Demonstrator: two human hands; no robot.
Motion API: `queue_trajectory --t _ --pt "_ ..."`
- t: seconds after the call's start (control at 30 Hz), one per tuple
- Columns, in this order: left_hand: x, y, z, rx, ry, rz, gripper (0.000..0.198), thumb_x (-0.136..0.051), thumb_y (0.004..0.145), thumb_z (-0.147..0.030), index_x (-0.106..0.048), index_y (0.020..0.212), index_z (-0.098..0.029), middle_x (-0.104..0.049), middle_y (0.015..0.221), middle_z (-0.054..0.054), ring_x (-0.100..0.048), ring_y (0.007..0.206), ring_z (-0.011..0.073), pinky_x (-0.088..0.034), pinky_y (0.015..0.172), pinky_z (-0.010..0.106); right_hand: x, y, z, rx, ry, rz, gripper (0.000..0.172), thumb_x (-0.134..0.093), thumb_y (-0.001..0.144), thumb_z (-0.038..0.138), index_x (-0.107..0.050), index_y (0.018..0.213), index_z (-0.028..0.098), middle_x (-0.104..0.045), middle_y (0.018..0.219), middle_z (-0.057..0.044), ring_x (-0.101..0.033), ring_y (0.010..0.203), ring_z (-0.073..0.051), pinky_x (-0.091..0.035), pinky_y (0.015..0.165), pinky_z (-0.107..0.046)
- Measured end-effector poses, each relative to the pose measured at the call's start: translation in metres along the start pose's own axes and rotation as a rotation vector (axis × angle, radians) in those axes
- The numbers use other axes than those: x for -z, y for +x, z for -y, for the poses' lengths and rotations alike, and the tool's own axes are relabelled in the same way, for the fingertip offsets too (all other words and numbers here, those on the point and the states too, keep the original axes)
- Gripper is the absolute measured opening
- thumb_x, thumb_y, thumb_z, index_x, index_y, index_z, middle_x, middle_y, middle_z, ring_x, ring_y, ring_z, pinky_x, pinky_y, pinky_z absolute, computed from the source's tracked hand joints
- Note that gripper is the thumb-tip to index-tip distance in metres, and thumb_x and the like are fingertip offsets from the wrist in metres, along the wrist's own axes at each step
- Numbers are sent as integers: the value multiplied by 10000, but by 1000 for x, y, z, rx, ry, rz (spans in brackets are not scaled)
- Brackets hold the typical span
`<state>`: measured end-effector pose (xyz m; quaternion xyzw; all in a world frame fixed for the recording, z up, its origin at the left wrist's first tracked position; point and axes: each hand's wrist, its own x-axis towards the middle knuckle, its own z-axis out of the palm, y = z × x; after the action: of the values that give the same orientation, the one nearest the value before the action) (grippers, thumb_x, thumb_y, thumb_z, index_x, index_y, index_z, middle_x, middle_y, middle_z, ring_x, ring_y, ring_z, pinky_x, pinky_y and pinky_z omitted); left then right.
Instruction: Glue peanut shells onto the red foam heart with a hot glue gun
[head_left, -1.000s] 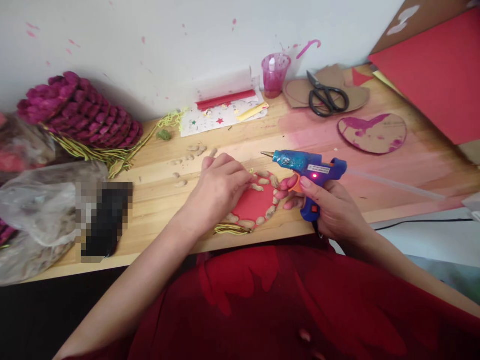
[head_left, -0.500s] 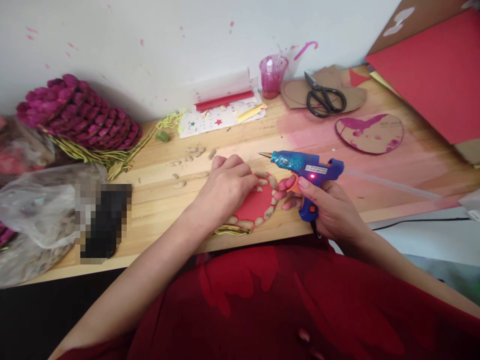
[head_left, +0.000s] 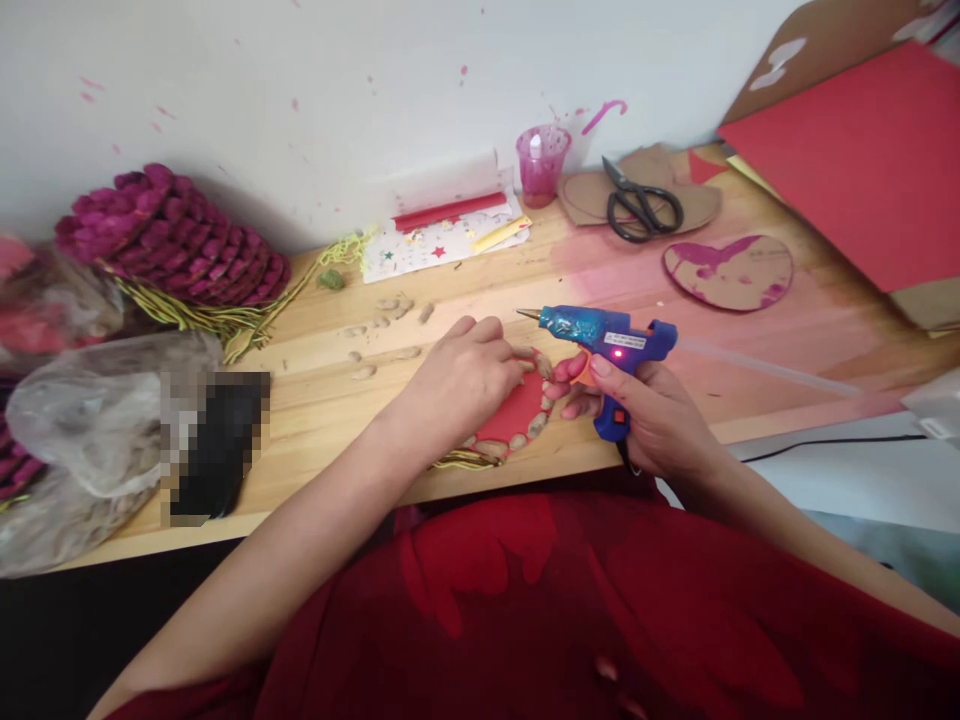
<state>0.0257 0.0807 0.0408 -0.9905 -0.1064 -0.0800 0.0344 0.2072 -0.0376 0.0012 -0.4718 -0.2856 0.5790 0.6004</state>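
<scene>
A wooden table (head_left: 319,405) stands against a pink-spattered white wall (head_left: 360,140). From its left end come a plastic bag (head_left: 86,420), a magenta bundle (head_left: 180,240) near the back edge, loose peanuts (head_left: 364,372), and a red sheet (head_left: 870,160) at the back right corner. The left hand (head_left: 476,370) covers part of a peanut-rimmed red piece (head_left: 514,412) near the front edge; whether its hidden fingertips hold anything cannot be told. Right of the piece, the right hand (head_left: 660,415) grips a blue glue gun (head_left: 577,325).

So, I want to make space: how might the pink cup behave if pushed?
The pink cup is probably light: its see-through walls look thin. It could tip fairly easily, since it narrows toward the base.
</scene>
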Motion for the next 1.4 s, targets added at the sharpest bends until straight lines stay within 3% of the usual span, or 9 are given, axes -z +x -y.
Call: queue_trajectory --t 0.23,0.37,0.47,0.53,0.63,0.7,0.8,1.03,1.4 --pt "4 4 -8 -24 85 40 128 -638 945 -191 -709 870 -117 -700 817 88 -563 877 260 -406 725 370 -1 1 -2 23 -4 -9 230 -795 811 447 -753 828 222 -748 903 -49 -738 787 -191 -587 633 -275" --pt "3 -4 -5 93 7 -43 145 -620 944 -162 -722 845 -131 -716 817 82 -591 892 259 -437 777 397 0 0 -3 44 26 -4 222 -787 824 426 -735 842 210 -742 925 -52 -734 778 -185 -582 600 -259" --pt "6 -17 -3 349 -340 -226 115 -656 905 -167 -754 845 -169 -748 839 63 -621 885 231 -467 842 399 1 -1 -2 77 52 2 221 -756 854 430 -716 859 212 -732 951 -49 -731 783 -184 -577 581 -258" --pt "9 -26 -2 577 -748 -312 70 -726 853 -237 -775 859 -187 -761 830 48 -644 809 201 -497 796 363 1 -2 -2 96 54 11 232 -729 874 445 -704 871 215 -723 962 -50 -730 782 -187 -567 555 -259" --pt "10 -38 -5 847 -1385 -351 225 -859 712 -348 -786 839 -177 -761 776 39 -656 691 165 -516 702 308 0 -5 -2 116 12 8 237 -721 878 456 -694 893 221 -719 954 -54 -723 746 -189 -510 469 -238" --pt "9 -43 -7 924 -1673 -397 282 -917 631 -346 -778 788 -158 -752 743 37 -652 666 142 -518 694 279 -3 -10 0 121 -51 27 234 -701 897 454 -700 899 221 -725 905 -55 -702 681 -172 -472 432 -226" --pt "5 -50 -9 978 -1879 -442 278 -945 602 -296 -773 757 -143 -738 712 28 -635 645 103 -505 669 227 -9 -23 7 104 -188 134 255 -637 948 465 -713 919 222 -730 803 -42 -625 534 -120 -463 443 -231" --pt "4 -62 -13 963 -1940 -441 249 -943 618 -267 -782 767 -150 -750 743 18 -621 640 86 -507 652 204 -28 -47 30 214 -556 176 342 -570 969 531 -692 839 239 -734 766 -37 -571 497 -116 -468 486 -273" --pt "4 -71 -12 906 -1855 -485 250 -939 616 -298 -782 759 -166 -738 736 12 -616 646 95 -516 691 237 -29 -52 25 248 -764 200 360 -517 1003 480 -697 784 258 -720 704 -33 -574 500 -148 -453 487 -311"
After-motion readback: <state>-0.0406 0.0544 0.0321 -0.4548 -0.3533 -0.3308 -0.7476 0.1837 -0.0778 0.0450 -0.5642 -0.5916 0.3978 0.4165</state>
